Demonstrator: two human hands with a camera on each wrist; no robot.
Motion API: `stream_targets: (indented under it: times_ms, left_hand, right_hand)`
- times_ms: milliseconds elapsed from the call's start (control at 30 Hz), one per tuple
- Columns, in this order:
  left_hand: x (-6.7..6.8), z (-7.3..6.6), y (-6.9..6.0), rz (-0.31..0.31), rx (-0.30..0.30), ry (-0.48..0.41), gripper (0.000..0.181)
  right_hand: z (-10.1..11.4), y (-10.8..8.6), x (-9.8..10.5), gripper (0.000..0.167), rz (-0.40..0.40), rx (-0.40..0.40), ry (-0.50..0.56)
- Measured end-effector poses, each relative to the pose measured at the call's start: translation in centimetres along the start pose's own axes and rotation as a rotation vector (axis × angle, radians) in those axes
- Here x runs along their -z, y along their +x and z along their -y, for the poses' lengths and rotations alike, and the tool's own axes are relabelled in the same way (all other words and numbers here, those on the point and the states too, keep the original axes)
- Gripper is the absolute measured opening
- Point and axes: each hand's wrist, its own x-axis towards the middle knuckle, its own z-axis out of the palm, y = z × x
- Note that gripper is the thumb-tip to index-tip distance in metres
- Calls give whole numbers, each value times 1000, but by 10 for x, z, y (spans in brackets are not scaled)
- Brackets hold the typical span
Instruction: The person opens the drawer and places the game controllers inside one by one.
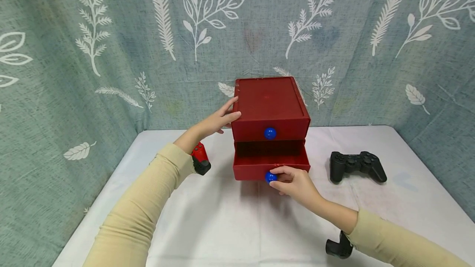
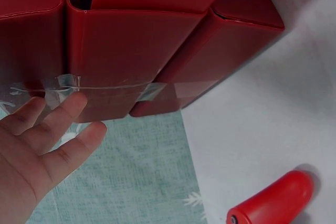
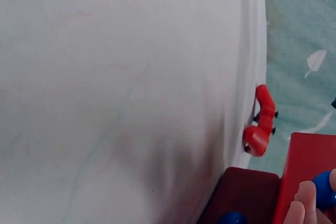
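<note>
Handling open drawer (image 1: 246,172): right hand (image 1: 297,183) pinches blue knob (image 1: 269,177), left hand (image 1: 217,121) spread at cabinet (image 1: 267,100) side; next move likely calls for steady bracing.

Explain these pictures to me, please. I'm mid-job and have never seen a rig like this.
There is no machine here: a person works bare-handed. The wide picture is taken from the head, looking forward and down; the other two are taken from the left and right wrists. On the white table stands a red cabinet, with a red game controller to its left and a black game controller to its right. The right hand pinches the blue knob of the opened drawer. The left hand, fingers straight, is at the cabinet's left side.
</note>
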Motion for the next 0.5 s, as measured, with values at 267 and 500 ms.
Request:
stream_targets:
  times_ms: [267,500]
  left_hand:
    - [0,0,0,2,-4,-4,63]
    - [-1,0,0,-1,-4,-5,64]
  right_hand:
    - [1,-6,-2,33,8,-4,17]
    - [3,-12,-4,33,15,-6,27]
